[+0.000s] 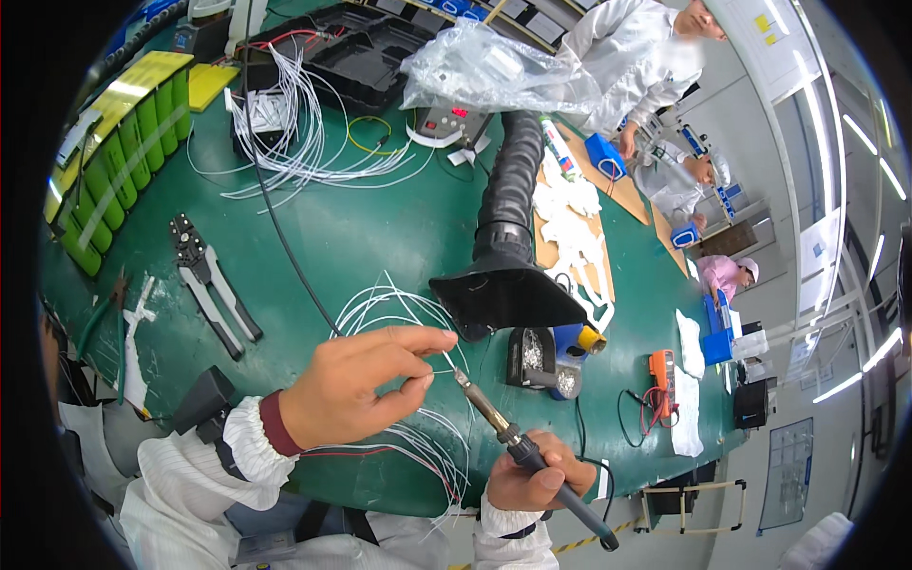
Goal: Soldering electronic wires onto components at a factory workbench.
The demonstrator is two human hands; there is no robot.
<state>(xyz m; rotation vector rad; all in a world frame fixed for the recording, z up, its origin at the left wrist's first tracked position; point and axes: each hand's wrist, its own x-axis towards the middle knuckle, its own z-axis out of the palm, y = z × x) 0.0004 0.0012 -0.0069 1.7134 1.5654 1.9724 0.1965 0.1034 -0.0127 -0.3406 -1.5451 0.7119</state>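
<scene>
In my right hand (539, 475) is a soldering iron (491, 414), gripped by its dark handle, with its metal tip pointing up and left. My left hand (356, 385) pinches a thin white wire (450, 359) between thumb and fingers, close to the iron's tip. Whether tip and wire touch, I cannot tell. Loops of white wire (353, 312) lie on the green table (304, 233) beyond my left hand. More white wires and a red one (366, 450) run beneath my wrist. The black flared nozzle (513, 293) of a fume hose opens just beyond the iron.
A crimping tool (215, 290) lies at the left, near green bins (123, 161). Farther back are a white wire bundle (294, 142) and a soldering station (446, 125). An iron stand (529, 356) and an orange multimeter (662, 375) stand right. Co-workers (632, 62) sit beyond.
</scene>
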